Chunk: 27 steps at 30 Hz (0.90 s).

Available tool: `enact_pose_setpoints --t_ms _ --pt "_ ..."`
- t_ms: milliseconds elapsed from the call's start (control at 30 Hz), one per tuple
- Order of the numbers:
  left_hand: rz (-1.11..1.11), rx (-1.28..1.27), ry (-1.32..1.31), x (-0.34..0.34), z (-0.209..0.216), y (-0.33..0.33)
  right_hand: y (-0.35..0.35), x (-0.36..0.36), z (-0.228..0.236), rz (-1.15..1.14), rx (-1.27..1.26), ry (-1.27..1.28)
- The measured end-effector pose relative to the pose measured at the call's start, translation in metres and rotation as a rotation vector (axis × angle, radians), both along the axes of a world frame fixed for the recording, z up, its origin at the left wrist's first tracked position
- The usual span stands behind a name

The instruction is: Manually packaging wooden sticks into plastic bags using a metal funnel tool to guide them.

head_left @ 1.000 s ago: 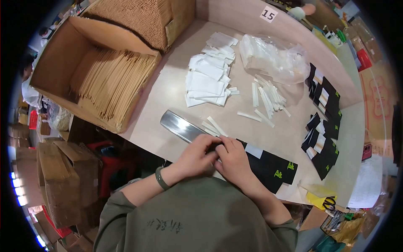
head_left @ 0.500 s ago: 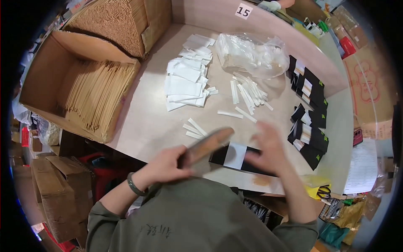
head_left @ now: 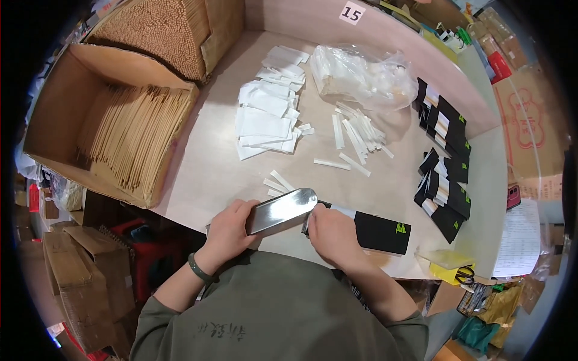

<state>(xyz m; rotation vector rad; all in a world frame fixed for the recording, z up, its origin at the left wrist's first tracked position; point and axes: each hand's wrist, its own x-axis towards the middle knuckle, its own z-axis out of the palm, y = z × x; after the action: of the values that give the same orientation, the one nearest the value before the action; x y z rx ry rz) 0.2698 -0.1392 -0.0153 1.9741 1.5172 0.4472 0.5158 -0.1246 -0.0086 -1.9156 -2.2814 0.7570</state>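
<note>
My left hand [head_left: 230, 230] is closed around a long, shiny metal piece [head_left: 282, 210] with a rounded end, which slants up to the right over the table's near edge. Beside that rounded end, my right hand [head_left: 337, 234] has its fingers curled over the left end of a flat black sleeve [head_left: 379, 233]. This sleeve has a white band, partly covered by my hand, and green marks at its right end. My right fingertips come close to the metal; whether they touch it I cannot tell. A few white paper strips [head_left: 280, 180] lie just beyond the metal piece.
A cardboard box [head_left: 54, 132] of thin wooden sticks stands at left, with a fuller box [head_left: 208, 45] behind. White paper packets [head_left: 263, 123], loose strips [head_left: 361, 132] and a clear plastic bag [head_left: 361, 75] lie mid-table. Banded black sleeves [head_left: 448, 120] line the right side; scissors [head_left: 465, 275] lie near.
My right hand has moved left from the black sleeve's middle to its left end. The metal piece has tilted flatter, so its bright face shows.
</note>
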Motion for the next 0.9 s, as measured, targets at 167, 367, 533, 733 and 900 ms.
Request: enact_pose_setpoints --t_ms 167,367,533,733,900 --pt "-0.250 -0.049 0.080 -0.022 0.011 0.013 0.010 -0.010 -0.003 -0.121 -0.132 0.099" --pt "-0.417 0.061 -0.060 -0.018 0.017 0.035 0.072 -0.006 -0.015 0.080 0.216 0.125" --pt "0.197 0.401 -0.022 -0.108 0.011 0.048 0.098 0.035 -0.025 0.125 0.382 -0.081" --pt "0.679 0.412 0.230 -0.199 0.009 0.060 0.152 -0.044 -0.009 0.243 0.484 0.295" --pt "0.463 0.195 0.420 -0.204 -0.009 0.083 0.190 -0.071 -0.050 0.336 0.557 -0.062"
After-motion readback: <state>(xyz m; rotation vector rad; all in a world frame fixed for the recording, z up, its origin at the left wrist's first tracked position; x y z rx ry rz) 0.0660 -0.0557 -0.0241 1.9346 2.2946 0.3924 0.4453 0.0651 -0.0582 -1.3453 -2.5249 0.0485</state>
